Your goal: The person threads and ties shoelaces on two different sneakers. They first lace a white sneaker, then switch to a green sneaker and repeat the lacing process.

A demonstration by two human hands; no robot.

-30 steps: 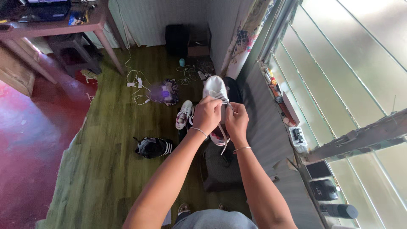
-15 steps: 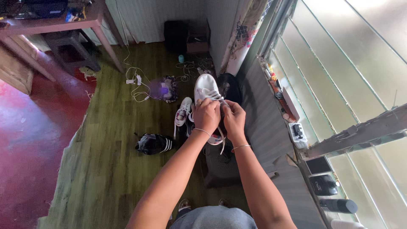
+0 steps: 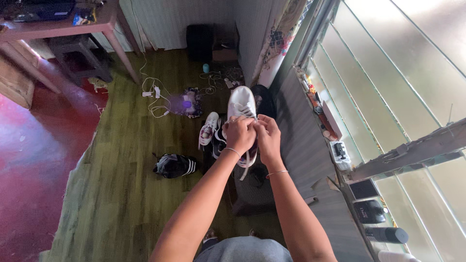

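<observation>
We hold the white sneaker [image 3: 242, 103] up, our left hand [image 3: 239, 135] and right hand [image 3: 268, 137] pinching its laces [image 3: 245, 110].

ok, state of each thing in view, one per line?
white sneaker: held up in the air, toe pointing away, laces partly threaded
left hand: closed on the laces
right hand: pinching the laces
second white sneaker: lying on the floor
black striped shoe: on its side on the floor
</observation>
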